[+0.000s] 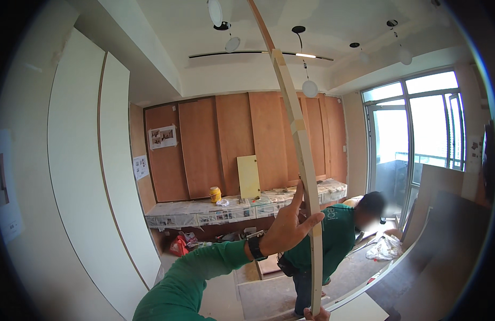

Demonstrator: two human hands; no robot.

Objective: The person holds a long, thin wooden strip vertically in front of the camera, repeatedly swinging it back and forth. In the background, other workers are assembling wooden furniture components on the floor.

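A long, narrow wooden strip (307,160) stands nearly upright in front of me, its top reaching up toward the ceiling. Pale bands cross it in places, and its uppermost part looks browner. My left hand (285,231), in a green sleeve with a dark watch at the wrist, grips the strip at mid-length. The index finger lies up along its edge and the thumb crosses its face. At the bottom of the view my right hand (318,314) is closed round the strip's lower end; most of that hand is cut off.
Just beyond the strip, a co-worker (333,235) in a green shirt and dark cap bends over. A plastic-covered ledge (194,209) bears a yellow tub (215,193) and a leaning pale board (248,176). Pendant lamps (310,88) hang overhead. Tall white panels (76,160) line the left.
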